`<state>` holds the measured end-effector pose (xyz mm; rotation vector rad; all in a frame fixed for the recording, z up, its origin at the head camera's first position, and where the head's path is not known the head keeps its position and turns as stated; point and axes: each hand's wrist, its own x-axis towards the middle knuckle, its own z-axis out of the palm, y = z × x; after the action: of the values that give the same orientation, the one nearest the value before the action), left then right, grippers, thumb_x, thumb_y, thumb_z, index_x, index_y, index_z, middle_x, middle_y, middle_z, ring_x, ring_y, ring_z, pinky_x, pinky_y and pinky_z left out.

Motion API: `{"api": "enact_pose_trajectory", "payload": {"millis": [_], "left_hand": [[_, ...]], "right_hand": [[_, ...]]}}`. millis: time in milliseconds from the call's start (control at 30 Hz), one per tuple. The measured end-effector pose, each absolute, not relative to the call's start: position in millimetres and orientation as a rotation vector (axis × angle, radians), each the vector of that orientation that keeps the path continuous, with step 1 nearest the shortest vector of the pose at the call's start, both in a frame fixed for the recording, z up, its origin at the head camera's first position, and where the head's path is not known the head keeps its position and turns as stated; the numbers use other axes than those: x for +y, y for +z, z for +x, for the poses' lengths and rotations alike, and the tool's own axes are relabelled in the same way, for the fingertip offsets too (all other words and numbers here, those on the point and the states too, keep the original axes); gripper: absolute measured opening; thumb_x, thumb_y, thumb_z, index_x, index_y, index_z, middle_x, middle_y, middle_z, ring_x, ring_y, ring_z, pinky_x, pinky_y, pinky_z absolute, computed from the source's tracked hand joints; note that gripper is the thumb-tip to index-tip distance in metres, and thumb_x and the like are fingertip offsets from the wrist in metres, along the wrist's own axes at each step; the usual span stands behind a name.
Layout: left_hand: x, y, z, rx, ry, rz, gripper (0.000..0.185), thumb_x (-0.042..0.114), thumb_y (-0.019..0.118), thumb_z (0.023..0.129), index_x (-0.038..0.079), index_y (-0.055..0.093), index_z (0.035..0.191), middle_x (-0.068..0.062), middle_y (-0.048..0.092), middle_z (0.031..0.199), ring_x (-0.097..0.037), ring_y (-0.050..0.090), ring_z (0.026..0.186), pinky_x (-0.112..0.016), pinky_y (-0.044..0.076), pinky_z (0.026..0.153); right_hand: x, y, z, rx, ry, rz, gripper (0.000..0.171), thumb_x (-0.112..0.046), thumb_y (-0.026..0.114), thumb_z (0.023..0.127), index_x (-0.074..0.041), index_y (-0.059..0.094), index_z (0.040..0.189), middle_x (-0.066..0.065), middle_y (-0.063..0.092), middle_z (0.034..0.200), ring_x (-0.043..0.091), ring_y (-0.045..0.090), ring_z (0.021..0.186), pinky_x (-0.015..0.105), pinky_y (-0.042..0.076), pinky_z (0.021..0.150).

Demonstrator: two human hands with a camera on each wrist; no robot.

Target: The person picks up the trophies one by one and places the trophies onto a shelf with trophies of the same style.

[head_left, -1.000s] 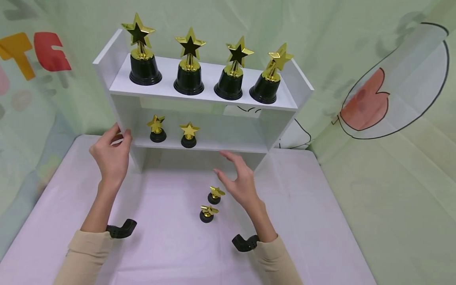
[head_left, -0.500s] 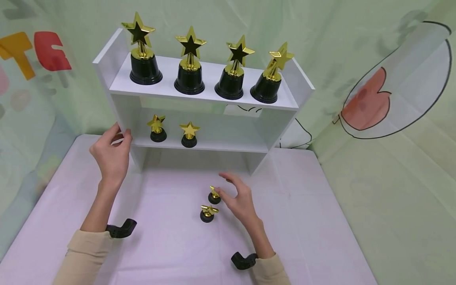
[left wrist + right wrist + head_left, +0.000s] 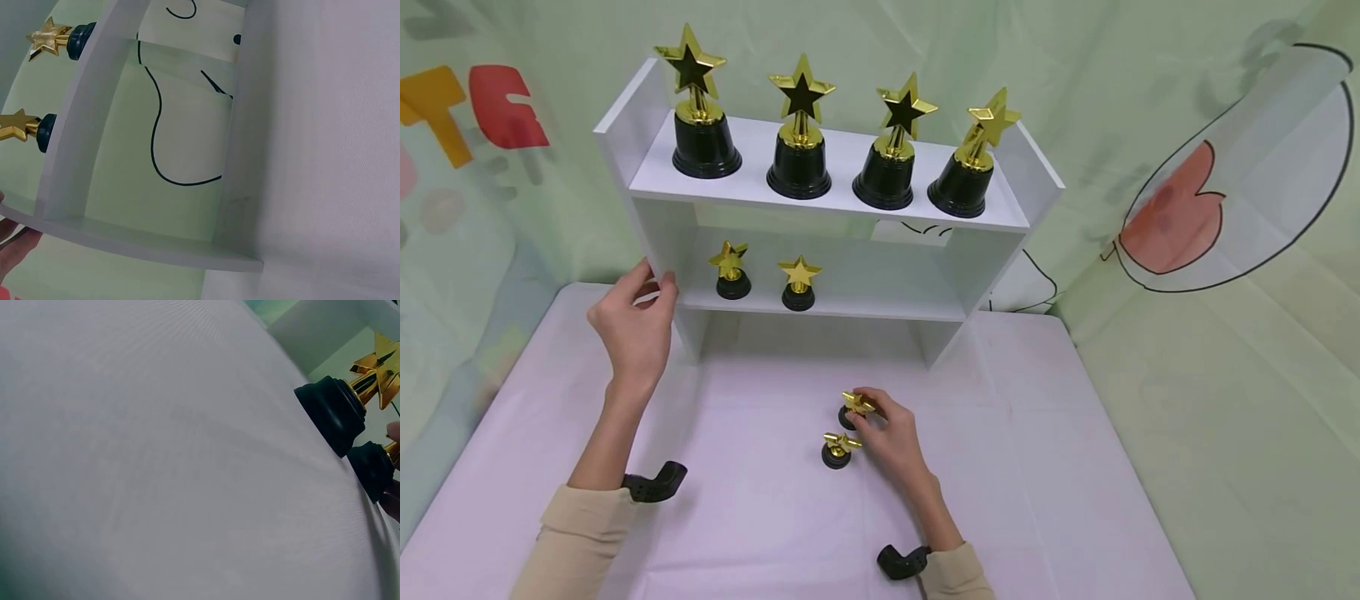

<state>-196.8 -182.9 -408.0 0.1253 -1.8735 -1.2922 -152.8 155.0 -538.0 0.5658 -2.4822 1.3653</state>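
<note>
Desk [image 3: 1037, 467], covered with a pale lilac cloth: carries all items listed.

White two-tier wooden shelf unit [image 3: 647, 225], set at the far edge of the desk. Its left side panel is held by the left hand [image 3: 628, 321], fingers curled round the front edge.

Four large gold star trophies on black bases [image 3: 797, 133]: ranged in a row on the top shelf.

Two small gold star trophies on black bases [image 3: 763, 271]: placed on the lower shelf, toward its left.

Small gold star trophy, far one [image 3: 852, 407]: on the desk before the shelf unit, its star pinched by the fingers of the right hand [image 3: 891, 442].

Small gold star trophy, near one [image 3: 837, 448]: standing just beside the hand, not held.
</note>
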Motion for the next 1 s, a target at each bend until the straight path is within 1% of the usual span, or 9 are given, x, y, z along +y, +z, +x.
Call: {"api": "enact_pose_trajectory", "payload": {"millis": [233, 433, 600, 767, 1000], "left_hand": [[-184, -407, -196, -1.873, -1.287, 0.126, 0.028, 0.005, 0.069, 0.095, 0.006, 0.077, 0.122, -0.013, 0.077, 0.113, 0.012, 0.061, 0.082, -0.002, 0.048, 0.073], [-185, -408, -197, -1.870, -1.284, 0.129, 0.027, 0.005, 0.068, 0.095, 0.007, 0.077, 0.121, -0.013, 0.077, 0.112, 0.012, 0.061, 0.082, -0.002, 0.048, 0.073], [-185, -408, -198, -1.869, -1.281, 0.131, 0.027, 0.004, 0.068, 0.095, 0.005, 0.077, 0.120, -0.014, 0.077, 0.112, 0.013, 0.061, 0.081, -0.002, 0.048, 0.073], [-184, -409, -199, -1.862, -1.285, 0.138, 0.028, 0.002, 0.067, 0.094, 0.004, 0.077, 0.120, -0.016, 0.077, 0.111, 0.014, 0.061, 0.081, -0.002, 0.048, 0.073], [-183, -409, -199, -1.860, -1.278, 0.137, 0.028, 0.001, 0.067, 0.094, 0.003, 0.077, 0.121, -0.017, 0.077, 0.111, 0.014, 0.060, 0.081, -0.001, 0.047, 0.072]], "right_hand": [[155, -543, -154, -2.453, 1.352, 0.557, 0.025, 0.005, 0.079, 0.085, 0.001, 0.073, 0.109, 0.015, 0.077, 0.102, 0.029, 0.075, 0.094, 0.037, 0.063, 0.086], [155, -542, -153, -2.452, 1.335, 0.564, 0.023, 0.005, 0.079, 0.085, 0.001, 0.074, 0.107, 0.014, 0.078, 0.099, 0.028, 0.076, 0.091, 0.036, 0.063, 0.084], [156, -535, -149, -2.444, 1.306, 0.587, 0.023, 0.005, 0.078, 0.085, 0.002, 0.073, 0.107, 0.015, 0.078, 0.098, 0.029, 0.076, 0.090, 0.034, 0.063, 0.084], [158, -522, -143, -2.400, 1.230, 0.669, 0.025, 0.007, 0.079, 0.082, 0.003, 0.073, 0.106, 0.016, 0.078, 0.099, 0.029, 0.076, 0.090, 0.036, 0.064, 0.081], [162, -501, -141, -2.394, 1.156, 0.765, 0.026, 0.005, 0.080, 0.084, 0.000, 0.073, 0.108, 0.011, 0.078, 0.102, 0.024, 0.076, 0.093, 0.033, 0.063, 0.083]]}}
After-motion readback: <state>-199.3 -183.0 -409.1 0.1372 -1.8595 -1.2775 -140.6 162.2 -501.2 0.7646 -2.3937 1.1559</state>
